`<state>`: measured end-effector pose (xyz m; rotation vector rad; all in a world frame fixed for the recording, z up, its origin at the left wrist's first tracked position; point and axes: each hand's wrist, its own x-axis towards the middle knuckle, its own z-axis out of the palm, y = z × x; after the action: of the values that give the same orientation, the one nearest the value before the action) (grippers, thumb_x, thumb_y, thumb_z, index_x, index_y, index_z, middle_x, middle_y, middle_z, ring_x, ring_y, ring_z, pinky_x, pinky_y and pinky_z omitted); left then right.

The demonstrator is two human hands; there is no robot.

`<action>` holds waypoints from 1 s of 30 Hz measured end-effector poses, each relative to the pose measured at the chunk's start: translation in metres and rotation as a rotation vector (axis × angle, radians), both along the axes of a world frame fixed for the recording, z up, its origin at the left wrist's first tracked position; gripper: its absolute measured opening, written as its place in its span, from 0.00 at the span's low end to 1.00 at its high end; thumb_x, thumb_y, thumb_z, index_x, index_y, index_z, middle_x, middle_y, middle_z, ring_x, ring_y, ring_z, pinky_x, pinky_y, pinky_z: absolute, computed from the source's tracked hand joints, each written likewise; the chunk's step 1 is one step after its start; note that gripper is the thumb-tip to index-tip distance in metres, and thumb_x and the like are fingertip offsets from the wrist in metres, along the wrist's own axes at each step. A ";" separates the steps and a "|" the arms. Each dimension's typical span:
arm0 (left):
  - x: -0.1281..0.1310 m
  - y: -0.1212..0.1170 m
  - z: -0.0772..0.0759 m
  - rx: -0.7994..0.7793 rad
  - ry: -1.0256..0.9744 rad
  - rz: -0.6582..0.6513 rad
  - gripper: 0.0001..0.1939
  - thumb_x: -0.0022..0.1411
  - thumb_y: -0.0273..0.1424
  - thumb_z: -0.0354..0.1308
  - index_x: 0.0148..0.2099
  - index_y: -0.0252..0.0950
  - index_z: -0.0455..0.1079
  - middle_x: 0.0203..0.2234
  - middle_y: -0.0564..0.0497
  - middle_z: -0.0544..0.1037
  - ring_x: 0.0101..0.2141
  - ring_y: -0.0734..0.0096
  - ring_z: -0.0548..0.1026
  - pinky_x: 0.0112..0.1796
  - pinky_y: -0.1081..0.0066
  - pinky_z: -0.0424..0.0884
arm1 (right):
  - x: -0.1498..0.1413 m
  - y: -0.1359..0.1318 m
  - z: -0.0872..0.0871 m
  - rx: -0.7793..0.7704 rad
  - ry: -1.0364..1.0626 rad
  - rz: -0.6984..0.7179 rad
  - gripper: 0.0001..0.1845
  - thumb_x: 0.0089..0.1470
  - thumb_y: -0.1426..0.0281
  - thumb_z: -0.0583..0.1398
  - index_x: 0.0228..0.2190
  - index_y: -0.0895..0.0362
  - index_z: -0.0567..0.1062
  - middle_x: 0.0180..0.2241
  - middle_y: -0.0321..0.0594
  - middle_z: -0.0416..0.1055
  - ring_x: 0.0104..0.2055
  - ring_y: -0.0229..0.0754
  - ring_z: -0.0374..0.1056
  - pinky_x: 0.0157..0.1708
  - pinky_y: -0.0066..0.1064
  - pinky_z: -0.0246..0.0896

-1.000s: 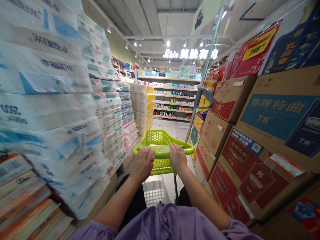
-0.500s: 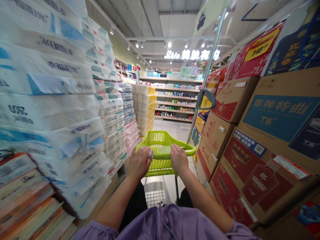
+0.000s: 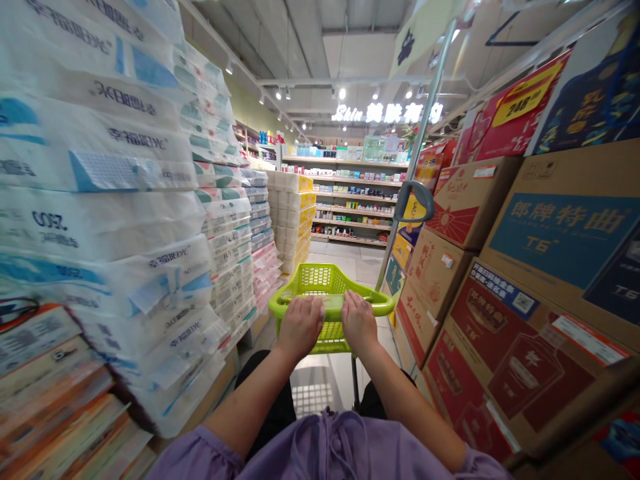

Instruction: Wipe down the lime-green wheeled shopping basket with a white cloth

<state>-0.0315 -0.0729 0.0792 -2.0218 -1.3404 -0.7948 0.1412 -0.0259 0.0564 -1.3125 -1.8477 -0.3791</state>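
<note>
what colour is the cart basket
The cart basket is lime green mesh, shown best in the head view.

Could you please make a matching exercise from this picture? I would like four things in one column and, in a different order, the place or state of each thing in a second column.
Things:
1. lime-green shopping cart
2. plastic-wrapped tissue packs
3. cardboard liquor cartons
4. yellow price tag

Places or states:
A. piled high along the aisle's left side
B. stuck on a red carton, high on the right
C. held by the left hand and the right hand
D. stacked along the aisle's right side

Right pairs: 1-C, 2-A, 3-D, 4-B
</note>
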 end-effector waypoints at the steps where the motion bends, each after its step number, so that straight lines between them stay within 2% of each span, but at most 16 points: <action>1: 0.000 -0.002 -0.001 0.026 0.036 -0.038 0.17 0.65 0.30 0.49 0.55 0.35 0.65 0.49 0.39 0.74 0.50 0.55 0.71 0.53 0.52 0.64 | 0.000 0.000 0.000 0.000 0.000 0.000 0.22 0.64 0.70 0.46 0.51 0.63 0.73 0.54 0.50 0.69 0.57 0.48 0.62 0.58 0.41 0.52; 3: -0.003 -0.005 -0.003 0.055 0.065 -0.077 0.18 0.65 0.29 0.49 0.56 0.37 0.64 0.51 0.41 0.72 0.52 0.56 0.69 0.55 0.53 0.62 | 0.000 0.000 0.000 -0.002 -0.001 0.005 0.22 0.64 0.70 0.47 0.51 0.63 0.73 0.54 0.50 0.69 0.57 0.48 0.62 0.58 0.41 0.52; 8: -0.022 -0.012 -0.007 0.017 0.000 -0.004 0.19 0.61 0.29 0.52 0.55 0.37 0.66 0.50 0.42 0.74 0.52 0.55 0.69 0.58 0.50 0.57 | 0.000 -0.002 0.003 -0.009 0.003 -0.003 0.21 0.63 0.71 0.47 0.51 0.63 0.73 0.53 0.49 0.70 0.56 0.48 0.63 0.57 0.41 0.53; 12: -0.042 -0.012 -0.005 -0.018 0.004 -0.060 0.20 0.59 0.27 0.52 0.54 0.39 0.67 0.51 0.45 0.73 0.53 0.58 0.69 0.61 0.51 0.53 | 0.000 -0.002 0.003 -0.018 -0.004 -0.007 0.22 0.63 0.71 0.47 0.51 0.64 0.73 0.54 0.49 0.70 0.56 0.47 0.63 0.58 0.40 0.52; 16: -0.063 -0.008 -0.002 -0.007 -0.209 0.051 0.17 0.58 0.27 0.50 0.50 0.40 0.69 0.46 0.48 0.76 0.49 0.59 0.71 0.60 0.49 0.53 | 0.000 -0.002 0.001 -0.013 -0.004 -0.001 0.22 0.63 0.71 0.47 0.51 0.63 0.73 0.53 0.49 0.70 0.56 0.47 0.63 0.58 0.41 0.52; 18: -0.068 -0.008 -0.003 -0.007 -0.273 0.053 0.18 0.57 0.26 0.48 0.49 0.38 0.69 0.46 0.47 0.76 0.50 0.59 0.70 0.59 0.49 0.56 | 0.000 -0.001 0.001 -0.009 0.006 -0.006 0.22 0.63 0.71 0.46 0.51 0.63 0.73 0.53 0.49 0.70 0.56 0.47 0.63 0.58 0.41 0.52; 21: -0.064 -0.009 -0.008 -0.034 -0.208 -0.058 0.19 0.56 0.26 0.48 0.50 0.37 0.68 0.49 0.45 0.74 0.52 0.59 0.68 0.58 0.53 0.59 | 0.000 -0.001 0.001 -0.009 0.014 -0.008 0.23 0.63 0.71 0.46 0.51 0.64 0.73 0.53 0.49 0.70 0.56 0.47 0.63 0.58 0.41 0.51; 23: -0.058 -0.011 -0.010 -0.041 -0.150 -0.086 0.19 0.58 0.27 0.49 0.52 0.38 0.67 0.50 0.44 0.73 0.53 0.58 0.67 0.58 0.53 0.59 | 0.000 -0.002 0.001 -0.009 0.016 -0.003 0.23 0.64 0.71 0.45 0.51 0.64 0.73 0.53 0.49 0.70 0.56 0.47 0.63 0.59 0.41 0.51; 28: -0.045 -0.009 -0.011 0.005 -0.143 0.055 0.19 0.61 0.29 0.50 0.55 0.36 0.64 0.48 0.42 0.74 0.51 0.57 0.69 0.59 0.48 0.56 | -0.002 -0.002 -0.001 0.003 0.031 0.002 0.22 0.64 0.70 0.46 0.50 0.63 0.73 0.53 0.50 0.70 0.57 0.48 0.63 0.58 0.42 0.51; 30: -0.038 -0.009 -0.011 0.024 -0.099 0.043 0.19 0.62 0.30 0.50 0.55 0.35 0.64 0.48 0.41 0.73 0.51 0.55 0.69 0.58 0.49 0.58 | -0.003 -0.002 -0.002 0.007 0.038 -0.004 0.22 0.64 0.71 0.46 0.50 0.63 0.73 0.53 0.49 0.70 0.57 0.48 0.62 0.59 0.42 0.50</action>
<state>-0.0697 -0.0816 0.0687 -1.9506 -1.4174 -0.8982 0.1380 -0.0282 0.0541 -1.3099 -1.8108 -0.3603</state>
